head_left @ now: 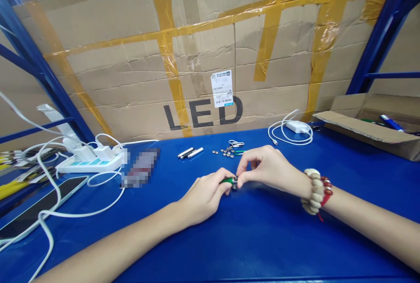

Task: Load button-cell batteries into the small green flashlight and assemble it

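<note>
My left hand (207, 196) is closed around a small green tube (227, 180), which looks like a mini flashlight body and points right. At its silver end, the thumb and fingertips of my right hand (265, 167) are pinched together; what they grip is too small and hidden to make out. A dark, round little piece (234, 187) shows just below the tube's end. Behind my hands lie several button cells (227, 152), a green loop (240, 153) partly covered by my right hand, and a white looped cord (236, 143). Silver and black tubes (195, 152) rest farther left.
A white power strip (92, 165) with cables stands left on the blue table (249, 239), near a phone (42, 206) and a blurred-out item (141, 168). A white charger (297, 127) lies back right beside an open cardboard box (387, 136). A large carton (138, 90) walls the back.
</note>
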Available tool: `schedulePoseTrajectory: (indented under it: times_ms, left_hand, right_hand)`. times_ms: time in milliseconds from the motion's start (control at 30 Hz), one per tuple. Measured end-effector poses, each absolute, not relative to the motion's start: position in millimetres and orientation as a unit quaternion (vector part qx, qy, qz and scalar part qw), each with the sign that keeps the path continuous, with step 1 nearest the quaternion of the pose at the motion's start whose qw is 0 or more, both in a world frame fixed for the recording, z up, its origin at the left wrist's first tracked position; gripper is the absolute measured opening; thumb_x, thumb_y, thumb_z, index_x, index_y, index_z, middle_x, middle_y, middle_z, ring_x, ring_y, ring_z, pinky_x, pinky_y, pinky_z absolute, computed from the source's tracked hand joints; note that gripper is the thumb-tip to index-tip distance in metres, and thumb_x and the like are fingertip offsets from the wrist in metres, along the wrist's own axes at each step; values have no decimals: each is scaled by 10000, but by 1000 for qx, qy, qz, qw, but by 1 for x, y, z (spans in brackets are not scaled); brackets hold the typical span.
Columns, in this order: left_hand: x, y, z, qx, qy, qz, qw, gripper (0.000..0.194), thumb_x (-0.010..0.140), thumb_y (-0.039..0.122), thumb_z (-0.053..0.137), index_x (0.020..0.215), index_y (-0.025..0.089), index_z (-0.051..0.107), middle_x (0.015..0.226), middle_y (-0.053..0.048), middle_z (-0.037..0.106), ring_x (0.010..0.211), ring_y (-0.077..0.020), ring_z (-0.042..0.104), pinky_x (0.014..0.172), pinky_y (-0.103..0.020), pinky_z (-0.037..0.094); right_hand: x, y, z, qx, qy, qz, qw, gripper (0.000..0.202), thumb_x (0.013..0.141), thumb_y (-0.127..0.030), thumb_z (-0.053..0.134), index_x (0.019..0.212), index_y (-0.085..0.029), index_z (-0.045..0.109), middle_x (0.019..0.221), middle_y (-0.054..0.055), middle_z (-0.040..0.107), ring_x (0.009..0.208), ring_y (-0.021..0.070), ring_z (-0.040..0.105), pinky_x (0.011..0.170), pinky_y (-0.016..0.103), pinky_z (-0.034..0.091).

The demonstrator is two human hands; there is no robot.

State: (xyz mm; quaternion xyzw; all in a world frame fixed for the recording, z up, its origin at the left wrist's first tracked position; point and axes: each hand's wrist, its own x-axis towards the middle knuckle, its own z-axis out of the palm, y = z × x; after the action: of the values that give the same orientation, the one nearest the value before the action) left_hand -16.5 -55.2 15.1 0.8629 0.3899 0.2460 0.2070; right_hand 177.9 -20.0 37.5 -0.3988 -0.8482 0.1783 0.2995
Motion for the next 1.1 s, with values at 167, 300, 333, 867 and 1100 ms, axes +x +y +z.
schedulePoseTrajectory:
  times_ms: [167, 300, 333, 867, 1100]
  left_hand:
    - [-15, -55, 15, 865, 394, 244, 192, 185, 900, 198, 333, 949, 213, 510, 759, 22, 573, 715, -115, 547, 691, -212, 402]
    - [-14, -54, 15, 856, 420, 256, 156, 186, 896, 210, 341, 978, 215, 508, 750, 18, 568, 703, -124, 542, 664, -221, 392]
    - [-14, -54, 14, 852, 428, 263, 150, 189, 898, 216, 339, 984, 215, 506, 746, 17, 567, 697, -126, 541, 661, -225, 390]
    - [-14, -52, 12, 836, 431, 303, 155, 191, 909, 243, 324, 996, 210, 491, 741, 17, 550, 671, -123, 516, 642, -222, 374]
    - [-14, -51, 12, 836, 429, 302, 161, 193, 910, 244, 320, 995, 208, 489, 708, 25, 535, 637, -115, 508, 631, -214, 373]
  right_hand:
    - [179, -16, 37, -397, -850, 189, 291, 267, 627, -483, 687, 635, -215, 691, 569, -29, 627, 491, 84, 457, 464, 211, 266]
    - [179, -14, 35, -402, -846, 206, 284, 280, 651, -485, 670, 662, -206, 694, 555, -21, 619, 485, 88, 475, 467, 210, 284]
    - [178, -14, 35, -404, -843, 208, 287, 281, 658, -483, 666, 672, -205, 696, 552, -19, 618, 484, 89, 480, 468, 210, 289]
    - [175, -19, 36, -387, -825, 207, 355, 276, 680, -468, 658, 727, -204, 723, 697, 13, 681, 539, 105, 503, 494, 225, 347]
    - [175, -20, 36, -380, -828, 209, 357, 269, 692, -455, 648, 732, -200, 724, 718, 22, 685, 568, 116, 529, 504, 229, 359]
